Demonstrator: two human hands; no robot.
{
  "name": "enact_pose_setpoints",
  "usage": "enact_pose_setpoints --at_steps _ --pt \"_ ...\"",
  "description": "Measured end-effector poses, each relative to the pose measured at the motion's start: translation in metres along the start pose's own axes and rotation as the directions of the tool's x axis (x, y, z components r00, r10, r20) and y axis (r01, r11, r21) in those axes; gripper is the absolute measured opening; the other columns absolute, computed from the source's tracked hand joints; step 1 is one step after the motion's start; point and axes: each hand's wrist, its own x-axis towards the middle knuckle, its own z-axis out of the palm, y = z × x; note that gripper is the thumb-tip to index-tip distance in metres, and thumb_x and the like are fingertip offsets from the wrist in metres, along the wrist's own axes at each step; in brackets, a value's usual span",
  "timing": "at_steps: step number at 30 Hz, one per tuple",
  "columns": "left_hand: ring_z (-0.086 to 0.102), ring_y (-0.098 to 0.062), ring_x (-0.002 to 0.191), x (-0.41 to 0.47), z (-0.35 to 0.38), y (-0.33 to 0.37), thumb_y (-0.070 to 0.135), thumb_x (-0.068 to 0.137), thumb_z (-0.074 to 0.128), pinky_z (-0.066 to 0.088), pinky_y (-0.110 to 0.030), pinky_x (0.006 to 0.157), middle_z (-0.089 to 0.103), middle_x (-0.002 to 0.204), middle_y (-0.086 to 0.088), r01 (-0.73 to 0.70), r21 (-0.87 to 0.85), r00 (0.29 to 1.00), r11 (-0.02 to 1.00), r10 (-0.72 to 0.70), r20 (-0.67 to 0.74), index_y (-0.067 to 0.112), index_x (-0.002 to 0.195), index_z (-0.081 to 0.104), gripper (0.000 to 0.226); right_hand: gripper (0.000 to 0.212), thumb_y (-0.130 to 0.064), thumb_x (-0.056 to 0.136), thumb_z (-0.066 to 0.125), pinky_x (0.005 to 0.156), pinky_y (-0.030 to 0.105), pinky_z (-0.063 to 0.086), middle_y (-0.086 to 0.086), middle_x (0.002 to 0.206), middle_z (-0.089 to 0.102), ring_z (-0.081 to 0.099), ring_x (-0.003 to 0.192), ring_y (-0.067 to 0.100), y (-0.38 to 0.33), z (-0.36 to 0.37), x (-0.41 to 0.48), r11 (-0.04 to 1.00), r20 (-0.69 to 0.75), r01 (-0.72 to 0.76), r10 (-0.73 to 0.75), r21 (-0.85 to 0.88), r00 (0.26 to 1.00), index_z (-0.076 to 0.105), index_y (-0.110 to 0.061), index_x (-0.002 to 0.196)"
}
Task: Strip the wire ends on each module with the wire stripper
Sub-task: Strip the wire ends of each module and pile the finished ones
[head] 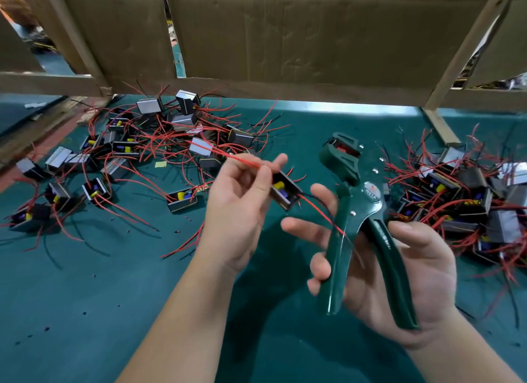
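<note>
Right hand (399, 268) loosely cradling green stripper (356, 211), seemingly

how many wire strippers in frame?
1. The green wire stripper is in the right hand, head up, handles spread. The left hand holds a module by its red wire. Another could lie hidden under the piles.

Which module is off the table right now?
The module gripped in the left hand, by the wire stripper; every other module lies on the green mat.
</note>
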Motion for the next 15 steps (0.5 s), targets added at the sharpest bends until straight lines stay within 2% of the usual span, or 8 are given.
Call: enact_pose_setpoints --at_steps 3,5,6,8,11,12,13,15 --pt "0.066 -0.019 0.104 -0.005 0.005 -0.005 0.007 0.08 0.058 0.049 -0.033 0.09 0.066 0.098 -0.003 -0.018 0.13 1.0 0.991 0.018 0.008 0.013 0.104 0.048 0.027 0.072 -0.016 0.087 0.057 0.093 0.057 0.043 0.029 0.134 0.047 0.057 0.096 0.046 -0.002 -0.001 -0.001 0.998 0.001 -0.011 0.011 -0.068 1.0 0.021 0.009 0.144" --pt "0.058 -0.017 0.111 -0.007 0.006 0.0 0.006 0.075 0.06 0.046 -0.03 0.093 0.054 0.123 -0.006 -0.144 0.343 0.971 0.928 0.199 -0.133 0.013 0.126 0.037 0.057 0.072 -0.017 0.081 0.064 0.09 0.056 0.048 0.027 0.132 0.051 0.06 0.092 0.045 -0.003 -0.001 -0.002 0.992 -0.043 -0.009 0.003 -0.129 0.999 0.032 0.011 0.139" --pt "0.05 -0.019 0.122 -0.007 0.004 0.002 0.006 0.074 0.062 0.04 -0.033 0.102 0.043 0.136 -0.01 -0.233 0.546 0.915 0.805 0.371 -0.156 0.008 0.136 0.029 0.07 0.072 -0.018 0.077 0.069 0.086 0.055 0.05 0.025 0.128 0.055 0.062 0.088 0.043 -0.003 -0.003 -0.002 0.985 -0.06 0.0 -0.011 -0.173 0.998 0.039 0.01 0.136" --pt "0.029 -0.028 0.139 -0.005 -0.007 0.003 0.007 0.073 0.065 0.019 -0.037 0.115 0.025 0.149 -0.02 -0.318 0.878 0.763 0.358 0.646 0.014 -0.007 0.143 0.017 0.086 0.075 -0.022 0.067 0.077 0.078 0.053 0.054 0.022 0.117 0.062 0.065 0.082 0.04 -0.002 -0.007 -0.004 0.971 -0.091 0.016 -0.039 -0.239 0.995 0.05 0.008 0.13" --pt "0.027 -0.027 0.141 -0.006 -0.012 0.012 0.012 0.069 0.059 0.015 -0.039 0.115 0.032 0.149 -0.018 -0.313 0.948 0.691 0.049 0.697 0.192 -0.003 0.143 0.028 0.081 0.078 -0.023 0.057 0.081 0.072 0.05 0.055 0.02 0.106 0.065 0.065 0.076 0.039 -0.002 -0.01 -0.004 0.961 -0.156 0.026 -0.071 -0.275 0.985 0.057 0.007 0.125" --pt "0.034 -0.025 0.137 -0.006 -0.012 0.011 0.01 0.069 0.056 0.022 -0.043 0.114 0.042 0.144 -0.014 -0.392 0.919 0.727 0.036 0.624 0.286 0.002 0.139 0.038 0.073 0.078 -0.023 0.056 0.082 0.072 0.05 0.055 0.02 0.105 0.065 0.066 0.076 0.039 -0.002 -0.01 -0.004 0.96 -0.17 0.026 -0.076 -0.277 0.983 0.057 0.007 0.124" --pt "0.044 -0.022 0.131 -0.006 -0.01 0.01 0.006 0.069 0.052 0.03 -0.046 0.11 0.053 0.135 -0.008 -0.484 0.861 0.797 0.157 0.485 0.359 0.008 0.132 0.048 0.064 0.078 -0.023 0.057 0.082 0.072 0.051 0.055 0.021 0.104 0.065 0.066 0.076 0.04 -0.003 -0.01 -0.003 0.96 -0.173 0.027 -0.078 -0.278 0.982 0.057 0.008 0.124" --pt "0.06 -0.01 0.109 -0.011 -0.002 0.009 0.003 0.074 0.046 0.044 -0.038 0.097 0.068 0.108 0.007 -0.333 0.741 0.927 0.583 0.059 0.37 0.022 0.114 0.058 0.046 0.076 -0.021 0.06 0.08 0.072 0.052 0.055 0.022 0.105 0.065 0.066 0.077 0.041 -0.004 -0.009 -0.003 0.963 -0.148 0.033 -0.075 -0.266 0.986 0.055 0.009 0.126"
